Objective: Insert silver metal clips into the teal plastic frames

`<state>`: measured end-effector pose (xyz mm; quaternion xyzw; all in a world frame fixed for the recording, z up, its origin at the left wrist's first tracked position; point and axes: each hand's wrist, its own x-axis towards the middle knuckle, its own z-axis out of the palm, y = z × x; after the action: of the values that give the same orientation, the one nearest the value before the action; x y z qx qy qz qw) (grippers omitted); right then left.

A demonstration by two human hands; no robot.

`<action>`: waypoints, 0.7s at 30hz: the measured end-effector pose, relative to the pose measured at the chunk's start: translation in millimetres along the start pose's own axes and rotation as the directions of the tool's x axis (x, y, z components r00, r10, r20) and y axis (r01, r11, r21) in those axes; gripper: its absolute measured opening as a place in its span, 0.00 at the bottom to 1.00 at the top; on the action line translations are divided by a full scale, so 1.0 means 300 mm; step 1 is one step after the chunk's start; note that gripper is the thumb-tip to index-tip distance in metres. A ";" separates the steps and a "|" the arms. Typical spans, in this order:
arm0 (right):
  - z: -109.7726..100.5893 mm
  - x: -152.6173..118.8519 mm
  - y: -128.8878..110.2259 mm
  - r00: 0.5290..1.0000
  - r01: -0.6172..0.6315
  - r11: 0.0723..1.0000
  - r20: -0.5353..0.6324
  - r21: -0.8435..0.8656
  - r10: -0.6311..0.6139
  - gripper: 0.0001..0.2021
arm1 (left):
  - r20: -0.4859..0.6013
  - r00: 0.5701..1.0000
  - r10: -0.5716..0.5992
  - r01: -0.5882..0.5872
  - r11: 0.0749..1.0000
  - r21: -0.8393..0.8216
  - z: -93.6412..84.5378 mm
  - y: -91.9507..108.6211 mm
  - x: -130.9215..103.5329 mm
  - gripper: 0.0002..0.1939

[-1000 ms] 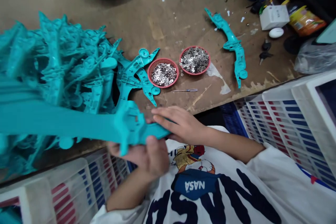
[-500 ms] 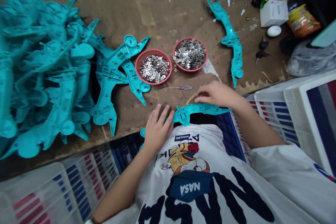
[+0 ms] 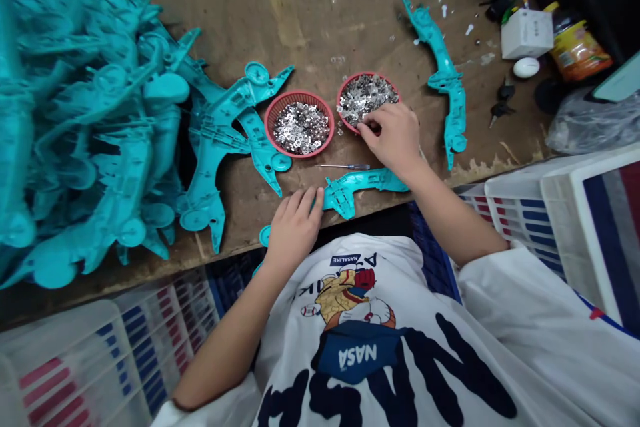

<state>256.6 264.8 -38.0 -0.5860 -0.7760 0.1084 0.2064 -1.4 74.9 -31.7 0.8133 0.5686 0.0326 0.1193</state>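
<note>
Turquoise plastic bow-shaped part (image 3: 345, 197) lies under the left hand's (image 3: 294, 230) slightly spread fingers; right hand's (image 3: 397, 140) curled fingers touch the nearest red basket (image 3: 370, 73), pinch unclear.

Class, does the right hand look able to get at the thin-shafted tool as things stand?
Probably yes: the tool lies uncovered on the table, close to the right hand, with nothing visibly blocking it.

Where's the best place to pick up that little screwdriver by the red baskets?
I'd pinch its handle from above, slightly from the right. The screwdriver lies flat with that thicker end pointing right; the thin shaft offers less to grip. The turquoise piece lies close on the wearer's side, so a low approach from there looks tighter.
</note>
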 end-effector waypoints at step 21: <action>-0.001 0.002 0.054 0.982 0.061 0.981 -0.188 0.185 -0.026 0.16 | -0.077 0.978 0.194 -0.200 0.976 -0.082 0.031 0.070 0.078 0.36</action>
<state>270.5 269.9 -44.1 -0.5542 -0.7523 0.1225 0.3345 27.8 88.4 -37.6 0.8579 0.4869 0.0975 0.1323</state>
